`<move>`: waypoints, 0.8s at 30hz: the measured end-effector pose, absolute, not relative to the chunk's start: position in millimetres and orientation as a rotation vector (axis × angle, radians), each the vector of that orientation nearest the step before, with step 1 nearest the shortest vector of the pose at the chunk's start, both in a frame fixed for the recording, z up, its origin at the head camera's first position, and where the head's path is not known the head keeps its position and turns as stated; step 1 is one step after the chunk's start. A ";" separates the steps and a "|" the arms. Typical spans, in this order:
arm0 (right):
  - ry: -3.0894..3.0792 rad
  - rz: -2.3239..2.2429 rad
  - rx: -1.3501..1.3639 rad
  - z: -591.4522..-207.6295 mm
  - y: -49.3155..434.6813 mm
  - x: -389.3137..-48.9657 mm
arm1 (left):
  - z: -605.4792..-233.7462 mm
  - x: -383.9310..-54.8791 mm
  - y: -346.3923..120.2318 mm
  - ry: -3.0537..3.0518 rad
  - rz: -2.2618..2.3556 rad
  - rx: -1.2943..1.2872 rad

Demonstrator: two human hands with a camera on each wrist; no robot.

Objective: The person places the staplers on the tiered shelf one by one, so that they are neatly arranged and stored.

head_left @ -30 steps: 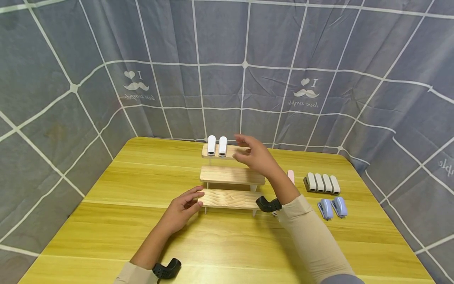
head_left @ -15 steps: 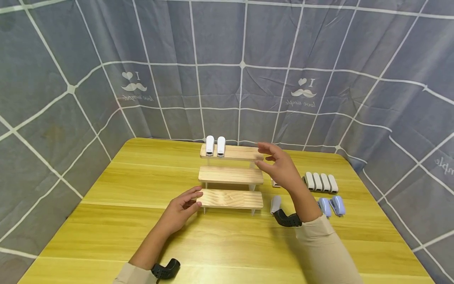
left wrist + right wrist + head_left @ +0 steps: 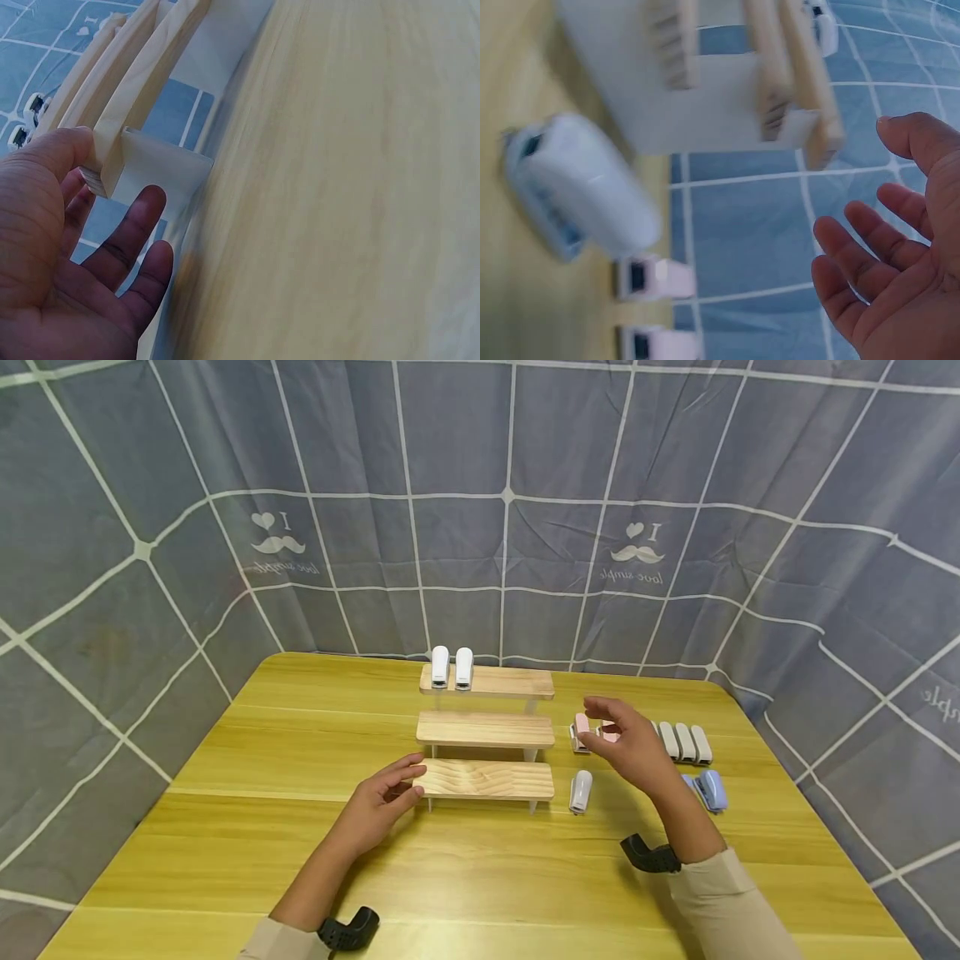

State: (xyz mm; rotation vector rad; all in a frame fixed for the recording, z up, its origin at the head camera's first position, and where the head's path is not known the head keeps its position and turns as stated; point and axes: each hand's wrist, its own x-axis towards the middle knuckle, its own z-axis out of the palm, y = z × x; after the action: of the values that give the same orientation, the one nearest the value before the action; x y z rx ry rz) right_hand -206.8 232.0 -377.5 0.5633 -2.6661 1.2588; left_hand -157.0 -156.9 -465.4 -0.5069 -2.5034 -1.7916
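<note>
A three-tier wooden display stand [image 3: 483,780] stands on the table, with two white mini staplers [image 3: 440,667] [image 3: 464,669] side by side on its top tier's left part. My left hand [image 3: 378,806] holds the left end of the bottom tier lightly between thumb and fingers; in the left wrist view the thumb [image 3: 64,150] lies against the board's corner. My right hand [image 3: 630,747] is in the air right of the stand, fingers loosely bent and holding nothing. It partly hides the pink staplers [image 3: 580,732]. A pale grey-white stapler [image 3: 581,792] lies near the stand's lower right.
Several white staplers [image 3: 684,742] stand in a row at the right, partly behind my right hand. Blue staplers [image 3: 712,791] lie in front of them, one mostly hidden by my wrist. A grey curtain [image 3: 465,543] hangs behind the wooden table [image 3: 247,760].
My right hand has moved right and down, away from the top tier to above the pink staplers. My left hand stays at the bottom tier's left end.
</note>
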 end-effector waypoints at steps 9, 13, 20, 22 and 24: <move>-2.739 1.193 0.586 -408.9 245.8 -195.0 | -463.7 -156.7 -156.6 -2.496 -1.817 -0.506; -2.772 1.181 0.586 -417.9 249.0 -188.3 | -463.1 -155.9 -156.2 -2.500 -1.808 -0.495; -2.806 1.148 0.618 -430.5 253.0 -181.4 | -463.1 -155.3 -156.4 -2.509 -1.805 -0.488; -2.816 1.145 0.614 -432.0 253.6 -180.5 | -462.9 -155.3 -156.4 -2.508 -1.808 -0.490; -2.827 1.147 0.610 -433.5 254.6 -180.2 | -462.7 -155.2 -156.1 -2.508 -1.811 -0.494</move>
State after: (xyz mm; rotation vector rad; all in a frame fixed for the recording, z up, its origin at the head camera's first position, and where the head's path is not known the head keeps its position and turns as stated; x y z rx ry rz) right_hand -180.2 254.6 -433.5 0.6100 -2.8268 1.1472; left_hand -155.2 -156.1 -462.7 -0.4937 -2.5084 -1.8112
